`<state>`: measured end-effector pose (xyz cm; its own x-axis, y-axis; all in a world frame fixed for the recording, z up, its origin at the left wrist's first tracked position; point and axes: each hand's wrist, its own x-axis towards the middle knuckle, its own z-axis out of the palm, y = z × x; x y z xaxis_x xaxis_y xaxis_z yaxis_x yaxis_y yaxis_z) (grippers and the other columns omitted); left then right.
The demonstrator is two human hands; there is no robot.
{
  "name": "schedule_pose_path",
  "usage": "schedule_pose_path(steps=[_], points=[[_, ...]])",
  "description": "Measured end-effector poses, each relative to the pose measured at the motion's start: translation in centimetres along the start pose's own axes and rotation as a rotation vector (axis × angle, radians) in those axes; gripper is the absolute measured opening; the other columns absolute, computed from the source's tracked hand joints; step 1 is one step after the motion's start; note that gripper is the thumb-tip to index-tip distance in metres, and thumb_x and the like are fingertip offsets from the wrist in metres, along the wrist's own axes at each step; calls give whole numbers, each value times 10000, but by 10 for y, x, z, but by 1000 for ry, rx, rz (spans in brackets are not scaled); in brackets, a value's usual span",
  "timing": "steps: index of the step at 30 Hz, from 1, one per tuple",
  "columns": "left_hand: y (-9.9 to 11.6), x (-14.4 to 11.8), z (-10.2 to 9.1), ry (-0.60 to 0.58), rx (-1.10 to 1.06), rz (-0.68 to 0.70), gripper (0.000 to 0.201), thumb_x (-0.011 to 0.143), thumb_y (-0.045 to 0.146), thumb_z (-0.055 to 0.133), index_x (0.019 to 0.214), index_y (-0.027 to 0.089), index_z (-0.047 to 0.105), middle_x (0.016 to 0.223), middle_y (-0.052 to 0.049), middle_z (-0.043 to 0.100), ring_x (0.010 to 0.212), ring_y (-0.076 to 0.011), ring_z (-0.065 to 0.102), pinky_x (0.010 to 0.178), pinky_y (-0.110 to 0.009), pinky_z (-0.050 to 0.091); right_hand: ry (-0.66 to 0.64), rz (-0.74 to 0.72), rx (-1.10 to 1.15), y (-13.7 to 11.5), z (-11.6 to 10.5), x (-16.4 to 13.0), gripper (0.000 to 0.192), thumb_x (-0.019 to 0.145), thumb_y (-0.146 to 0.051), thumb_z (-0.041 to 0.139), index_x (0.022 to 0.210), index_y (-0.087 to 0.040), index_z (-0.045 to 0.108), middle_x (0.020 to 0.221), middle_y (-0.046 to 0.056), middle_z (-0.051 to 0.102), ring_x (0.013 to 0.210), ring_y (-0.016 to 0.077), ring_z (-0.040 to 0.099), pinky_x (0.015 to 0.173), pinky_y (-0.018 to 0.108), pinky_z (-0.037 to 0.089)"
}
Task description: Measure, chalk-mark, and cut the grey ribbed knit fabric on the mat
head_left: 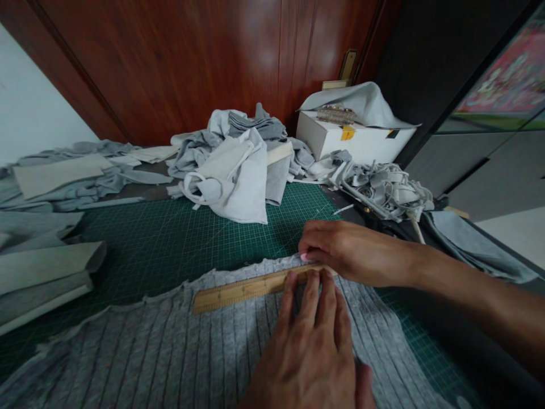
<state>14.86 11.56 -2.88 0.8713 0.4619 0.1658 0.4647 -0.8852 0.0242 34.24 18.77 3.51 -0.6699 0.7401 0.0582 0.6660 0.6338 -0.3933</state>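
Note:
Grey ribbed knit fabric lies spread over a green cutting mat. A wooden ruler rests on the fabric near its far edge, slightly slanted. My left hand is flat, with its outstretched fingertips pressing on the ruler and the fabric beside it. Just beyond the ruler's right part, my right hand is closed in a pinch on a small pink piece of tailor's chalk, at the fabric's far edge. Most of the chalk is hidden by my fingers.
Cut fabric pieces are heaped behind the mat, and more folded pieces lie at left. A white box stands at the back right, with a tangle of fabric strips before it. A wooden door rises behind.

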Motion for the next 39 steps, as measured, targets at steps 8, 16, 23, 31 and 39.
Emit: schedule_pose_path(steps=[8, 16, 23, 31, 39], points=[[2, -1, -1, 62, 33, -17, 796, 992, 602, 488, 1502, -6, 553, 1585, -308, 490, 1488, -479, 464, 1177, -635, 457, 72, 28, 68, 0, 5, -2, 152, 1059, -201, 617, 951, -164, 718, 871, 58, 735, 779, 187, 663, 703, 305, 453], [3, 0, -7, 14, -3, -22, 763, 989, 603, 515, 1477, 24, 606, 1554, -287, 537, 1483, -492, 465, 1168, -622, 470, 121, -117, 45, -2, 15, -5, 227, 1037, -80, 546, 873, -134, 693, 862, 75, 667, 776, 175, 630, 676, 276, 463], [4, -1, -3, 38, 1, -37, 784, 982, 605, 530, 1478, 1, 597, 1575, -295, 507, 1485, -488, 463, 1173, -624, 449, 156, -39, 64, 8, 10, -29, 223, 1072, -143, 545, 904, -163, 689, 870, 60, 678, 788, 162, 647, 695, 271, 472], [4, 0, -1, 57, 34, -24, 792, 986, 607, 507, 1480, -7, 589, 1578, -295, 510, 1465, -478, 488, 1180, -626, 425, 222, 74, 49, 25, -2, -59, 182, 1034, -198, 615, 945, -206, 774, 869, 61, 745, 787, 187, 705, 696, 303, 501], [5, -1, -1, 82, 68, -8, 764, 994, 578, 496, 1470, -12, 595, 1563, -308, 510, 1447, -481, 515, 1148, -621, 477, 172, 118, -27, 40, -21, -73, 239, 1029, -290, 642, 837, -235, 773, 780, 48, 721, 706, 201, 678, 632, 333, 459]])
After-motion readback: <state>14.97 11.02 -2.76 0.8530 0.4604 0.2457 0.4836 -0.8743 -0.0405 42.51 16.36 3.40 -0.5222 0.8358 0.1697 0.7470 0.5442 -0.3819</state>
